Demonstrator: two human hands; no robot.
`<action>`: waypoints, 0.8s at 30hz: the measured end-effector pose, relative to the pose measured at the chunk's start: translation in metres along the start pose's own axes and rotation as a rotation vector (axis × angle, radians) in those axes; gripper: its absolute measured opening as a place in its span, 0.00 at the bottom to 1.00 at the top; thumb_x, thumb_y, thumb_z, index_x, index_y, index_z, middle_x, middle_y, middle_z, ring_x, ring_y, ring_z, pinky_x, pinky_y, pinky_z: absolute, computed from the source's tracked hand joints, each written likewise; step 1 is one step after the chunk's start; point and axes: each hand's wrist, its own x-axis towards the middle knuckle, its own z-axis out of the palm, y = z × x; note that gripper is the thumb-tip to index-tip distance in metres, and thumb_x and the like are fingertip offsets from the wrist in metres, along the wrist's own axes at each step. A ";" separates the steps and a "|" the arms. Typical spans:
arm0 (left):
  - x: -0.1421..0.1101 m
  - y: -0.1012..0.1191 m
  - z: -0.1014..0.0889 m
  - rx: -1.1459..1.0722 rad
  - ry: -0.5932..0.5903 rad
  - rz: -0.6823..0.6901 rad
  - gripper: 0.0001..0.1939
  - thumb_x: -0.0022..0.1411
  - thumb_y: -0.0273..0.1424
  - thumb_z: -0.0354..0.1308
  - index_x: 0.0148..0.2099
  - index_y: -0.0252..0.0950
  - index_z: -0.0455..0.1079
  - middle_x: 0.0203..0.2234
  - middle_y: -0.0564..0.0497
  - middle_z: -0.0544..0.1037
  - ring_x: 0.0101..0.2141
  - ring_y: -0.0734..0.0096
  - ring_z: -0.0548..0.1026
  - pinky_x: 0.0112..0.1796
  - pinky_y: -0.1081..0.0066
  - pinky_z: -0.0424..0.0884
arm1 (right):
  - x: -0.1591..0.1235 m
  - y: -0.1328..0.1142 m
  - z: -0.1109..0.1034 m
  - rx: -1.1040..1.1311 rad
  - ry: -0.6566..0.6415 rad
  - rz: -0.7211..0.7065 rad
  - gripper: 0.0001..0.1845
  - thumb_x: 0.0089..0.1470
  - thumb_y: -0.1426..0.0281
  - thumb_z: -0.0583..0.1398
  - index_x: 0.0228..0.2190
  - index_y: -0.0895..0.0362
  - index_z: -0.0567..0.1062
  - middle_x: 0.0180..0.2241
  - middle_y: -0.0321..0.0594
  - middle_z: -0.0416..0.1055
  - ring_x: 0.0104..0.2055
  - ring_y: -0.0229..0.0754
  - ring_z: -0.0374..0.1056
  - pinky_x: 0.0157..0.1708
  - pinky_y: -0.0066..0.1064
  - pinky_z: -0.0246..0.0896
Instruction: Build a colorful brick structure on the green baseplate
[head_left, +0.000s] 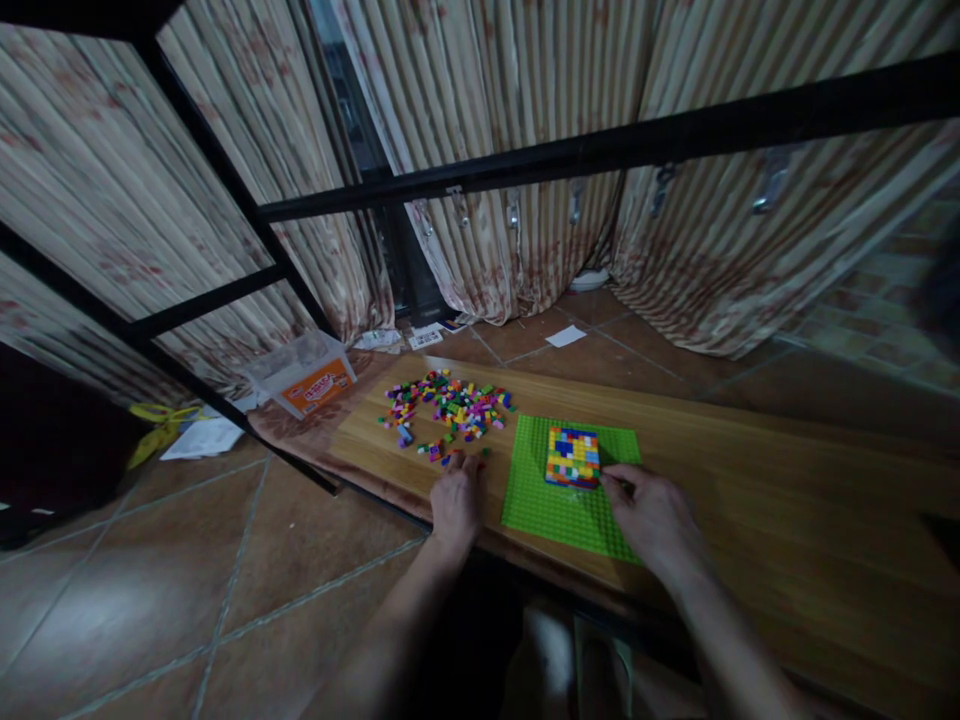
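A square block built of multicoloured toy bricks (573, 457) stands on a green studded baseplate (529, 500). At the block's right edge, my right hand (654, 515) has its thumb and forefinger pinched together; whatever is between them is too small to make out. My left hand (456, 498) rests at the near side of a spread of loose small bricks (457, 405), left of the baseplate. Its fingers are bent down and drawn together on the tabletop, and their tips are partly hidden. A few stray bricks (435, 452) lie just beyond those fingers.
The wooden table (750, 480) runs off to the right. A clear bag with an orange label (321, 388) stands at its left end. Behind is a black metal frame (525, 165) with hanging clips, then curtains. Papers (566, 336) lie on the tiled floor.
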 end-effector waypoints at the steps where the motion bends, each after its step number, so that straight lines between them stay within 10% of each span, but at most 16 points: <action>1: 0.000 0.001 0.000 -0.008 0.000 -0.006 0.10 0.64 0.32 0.51 0.43 0.39 0.72 0.41 0.46 0.74 0.39 0.66 0.75 0.35 0.72 0.68 | 0.000 0.000 0.000 -0.008 0.004 -0.010 0.16 0.56 0.65 0.52 0.35 0.55 0.79 0.28 0.44 0.77 0.29 0.45 0.72 0.30 0.32 0.59; 15: -0.011 0.064 -0.005 -1.170 -0.068 -0.007 0.05 0.54 0.25 0.59 0.36 0.33 0.71 0.27 0.51 0.77 0.29 0.74 0.75 0.30 0.76 0.69 | -0.001 -0.003 -0.006 0.043 0.045 -0.019 0.14 0.56 0.68 0.53 0.32 0.55 0.79 0.30 0.42 0.78 0.29 0.42 0.71 0.31 0.30 0.58; 24: -0.015 0.088 0.011 -1.039 0.101 0.198 0.05 0.58 0.25 0.57 0.35 0.35 0.75 0.33 0.48 0.76 0.36 0.70 0.75 0.38 0.72 0.72 | -0.001 0.000 -0.007 0.073 0.055 -0.033 0.14 0.56 0.68 0.53 0.33 0.56 0.79 0.32 0.43 0.78 0.33 0.43 0.72 0.35 0.31 0.60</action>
